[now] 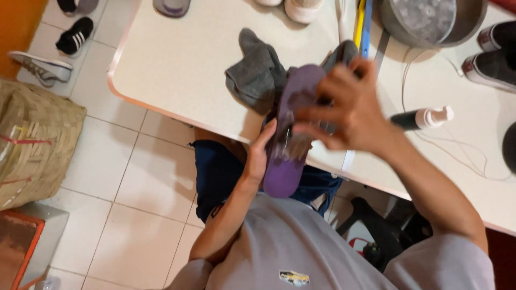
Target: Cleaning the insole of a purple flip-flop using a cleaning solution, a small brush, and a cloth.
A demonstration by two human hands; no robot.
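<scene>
A purple shoe insole [293,123] with dirty grey patches is held up over the table's front edge. My left hand [259,153] grips it from underneath along its left side. My right hand [344,107] is over the insole's upper face, fingers curled and blurred, holding what looks like a small brush with pale bristles [300,145] against it. A crumpled grey cloth [257,72] lies on the white table [183,59] just behind the insole.
On the table sit a metal basin [430,21], a dark spray bottle with a white nozzle [422,118], white cords, yellow and blue strips, and sneakers at the right edge [492,59]. A woven basket [35,139] and several shoes [43,67] stand on the tiled floor at left.
</scene>
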